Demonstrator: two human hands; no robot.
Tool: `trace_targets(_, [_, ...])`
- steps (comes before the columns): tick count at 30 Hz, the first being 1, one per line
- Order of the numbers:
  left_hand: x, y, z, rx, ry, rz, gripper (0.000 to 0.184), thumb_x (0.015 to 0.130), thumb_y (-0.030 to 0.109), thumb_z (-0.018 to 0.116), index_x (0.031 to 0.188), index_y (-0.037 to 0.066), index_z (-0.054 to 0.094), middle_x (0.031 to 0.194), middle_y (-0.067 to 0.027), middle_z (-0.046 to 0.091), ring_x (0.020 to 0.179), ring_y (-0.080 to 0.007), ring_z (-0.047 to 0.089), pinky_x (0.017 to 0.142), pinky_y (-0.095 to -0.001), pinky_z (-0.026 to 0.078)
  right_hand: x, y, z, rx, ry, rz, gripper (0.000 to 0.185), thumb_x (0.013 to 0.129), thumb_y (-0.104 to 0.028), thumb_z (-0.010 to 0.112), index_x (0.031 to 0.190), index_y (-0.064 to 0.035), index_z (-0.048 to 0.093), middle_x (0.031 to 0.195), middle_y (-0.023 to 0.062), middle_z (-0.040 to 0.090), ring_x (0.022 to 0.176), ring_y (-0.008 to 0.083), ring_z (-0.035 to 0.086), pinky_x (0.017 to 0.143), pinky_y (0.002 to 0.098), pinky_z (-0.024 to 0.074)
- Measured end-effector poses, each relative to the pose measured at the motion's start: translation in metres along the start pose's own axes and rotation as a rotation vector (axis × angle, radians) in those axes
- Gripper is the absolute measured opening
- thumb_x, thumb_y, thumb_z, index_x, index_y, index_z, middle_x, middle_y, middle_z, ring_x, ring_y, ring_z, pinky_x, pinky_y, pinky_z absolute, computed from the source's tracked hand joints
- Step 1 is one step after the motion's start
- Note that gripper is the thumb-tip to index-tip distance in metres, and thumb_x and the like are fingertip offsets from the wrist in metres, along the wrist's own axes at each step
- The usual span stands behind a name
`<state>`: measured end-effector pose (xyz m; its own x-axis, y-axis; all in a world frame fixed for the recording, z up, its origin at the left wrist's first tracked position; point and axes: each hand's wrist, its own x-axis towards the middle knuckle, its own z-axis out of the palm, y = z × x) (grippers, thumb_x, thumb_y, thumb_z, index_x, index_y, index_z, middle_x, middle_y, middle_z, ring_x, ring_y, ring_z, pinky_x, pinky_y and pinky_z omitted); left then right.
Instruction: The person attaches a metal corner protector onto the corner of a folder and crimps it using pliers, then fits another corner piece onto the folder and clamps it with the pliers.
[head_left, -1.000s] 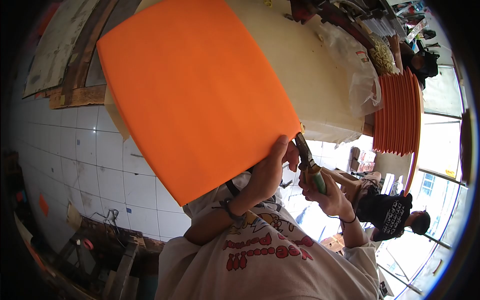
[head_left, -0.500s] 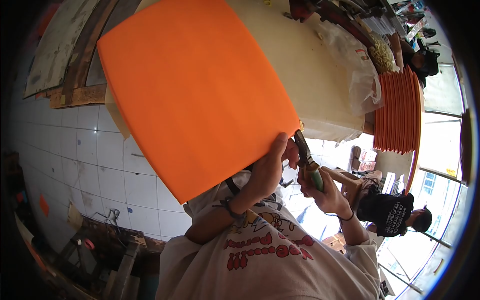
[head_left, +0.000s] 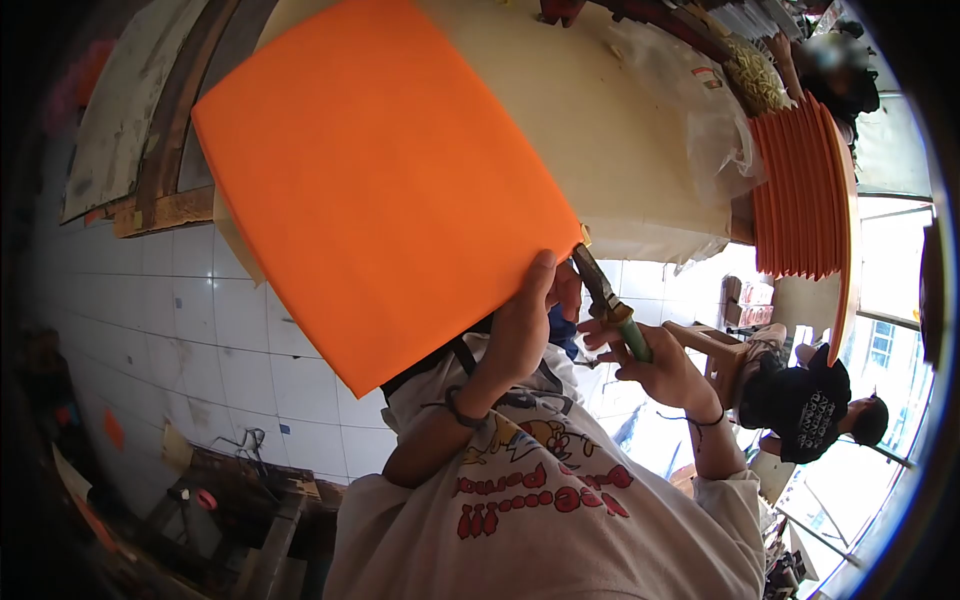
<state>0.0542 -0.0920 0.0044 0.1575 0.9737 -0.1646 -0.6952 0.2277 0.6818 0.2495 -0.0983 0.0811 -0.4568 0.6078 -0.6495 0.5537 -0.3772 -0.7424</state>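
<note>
A large flat orange panel [head_left: 370, 190] fills the upper middle of the view, tilted, over a table covered in tan paper. My left hand [head_left: 528, 318] grips its near edge, thumb on the top face and fingers below. My right hand [head_left: 668, 368] is wrapped loosely round the green handle of a pair of pliers [head_left: 602, 290], with some fingers lifted. The dark jaws touch the panel's right corner, beside a small yellowish tab [head_left: 586, 235]. Whether they clamp that tab I cannot tell.
Tan paper [head_left: 610, 170] covers the table. At right stand a clear plastic bag [head_left: 715, 130] and a stack of orange panels [head_left: 795, 190]. One person in black [head_left: 800, 405] sits beyond; another [head_left: 850, 90] is at far upper right. White tiles [head_left: 240, 320] make up the floor.
The panel's right corner, my left hand and the plier jaws have shifted slightly left and up in view. My right hand's fingers have loosened and spread around the handle.
</note>
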Motion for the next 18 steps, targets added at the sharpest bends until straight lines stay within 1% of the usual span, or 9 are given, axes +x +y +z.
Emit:
trace_targets(1, [0.0, -0.001, -0.001, -0.002, -0.002, 0.001, 0.05, 0.106, 0.035, 0.029, 0.129, -0.005, 0.049, 0.073, -0.0057, 0.051, 0.066, -0.014, 0.051, 0.067, -0.0293, 0.046, 0.001, 0.0, 0.0, -0.02, -0.002, -0.017, 0.055, 0.073, 0.006, 0.051, 0.128, -0.0022, 0.056, 0.13, 0.0117, 0.059, 0.114, 0.0229, 0.058, 0.101, 0.0381, 0.0467])
trace_targets(2, [0.0, -0.003, -0.001, -0.004, 0.009, -0.003, 0.051, 0.105, 0.035, 0.029, 0.129, -0.005, 0.049, 0.073, -0.0057, 0.051, 0.066, -0.0141, 0.051, 0.067, -0.0296, 0.046, 0.0, -0.001, 0.001, 0.002, -0.015, -0.032, 0.062, 0.073, 0.009, 0.051, 0.133, -0.0068, 0.055, 0.139, 0.0094, 0.054, 0.12, 0.0225, 0.055, 0.105, 0.0383, 0.0432])
trace_targets(5, [0.0, -0.008, -0.003, -0.004, 0.029, -0.017, 0.052, 0.105, 0.036, 0.029, 0.13, -0.005, 0.048, 0.072, -0.006, 0.05, 0.065, -0.0143, 0.05, 0.067, -0.0303, 0.045, -0.005, 0.014, 0.006, 0.11, -0.036, -0.032, 0.066, 0.073, 0.012, 0.052, 0.136, -0.008, 0.053, 0.143, 0.0098, 0.05, 0.124, 0.0224, 0.053, 0.106, 0.0386, 0.0422])
trace_targets(6, [0.0, -0.008, -0.003, -0.001, 0.027, -0.022, 0.052, 0.105, 0.036, 0.029, 0.13, -0.005, 0.048, 0.072, -0.0061, 0.05, 0.065, -0.0144, 0.05, 0.067, -0.0305, 0.045, -0.007, 0.011, 0.008, 0.142, -0.025, -0.021, 0.067, 0.073, 0.012, 0.054, 0.137, -0.0089, 0.053, 0.142, 0.0101, 0.051, 0.127, 0.0226, 0.052, 0.107, 0.0397, 0.0419])
trace_targets(9, [0.0, -0.007, -0.003, 0.0, 0.021, -0.025, 0.053, 0.105, 0.037, 0.029, 0.13, -0.005, 0.049, 0.072, -0.0062, 0.05, 0.065, -0.0145, 0.05, 0.067, -0.0307, 0.046, -0.007, 0.016, 0.007, 0.09, -0.015, -0.044, 0.067, 0.073, 0.013, 0.053, 0.138, -0.0073, 0.051, 0.142, 0.0109, 0.052, 0.129, 0.0232, 0.05, 0.108, 0.0406, 0.0423])
trace_targets(12, [0.0, -0.007, -0.003, 0.006, 0.022, -0.022, 0.053, 0.106, 0.037, 0.029, 0.13, -0.006, 0.049, 0.073, -0.0061, 0.05, 0.065, -0.0144, 0.05, 0.067, -0.0307, 0.046, -0.009, 0.008, 0.008, 0.149, -0.009, 0.029, 0.067, 0.073, 0.012, 0.052, 0.138, -0.0043, 0.05, 0.141, 0.0115, 0.053, 0.127, 0.0235, 0.052, 0.105, 0.0398, 0.0448])
trace_targets(15, [0.001, -0.007, -0.004, 0.011, 0.018, -0.029, 0.053, 0.106, 0.037, 0.029, 0.13, -0.006, 0.049, 0.074, -0.0061, 0.05, 0.065, -0.0143, 0.05, 0.067, -0.0306, 0.046, -0.009, 0.001, 0.006, 0.099, -0.012, 0.0, 0.066, 0.074, 0.011, 0.052, 0.139, -0.0018, 0.048, 0.137, 0.0112, 0.055, 0.123, 0.0229, 0.055, 0.101, 0.0379, 0.0478])
trace_targets(18, [0.001, -0.007, -0.004, 0.021, 0.012, -0.034, 0.052, 0.106, 0.036, 0.029, 0.129, -0.006, 0.049, 0.074, -0.0062, 0.05, 0.065, -0.0143, 0.05, 0.067, -0.0305, 0.046, -0.007, 0.006, 0.003, 0.151, -0.038, -0.028, 0.066, 0.075, 0.01, 0.052, 0.139, -0.0012, 0.047, 0.133, 0.0114, 0.058, 0.12, 0.0218, 0.057, 0.098, 0.0362, 0.0498])
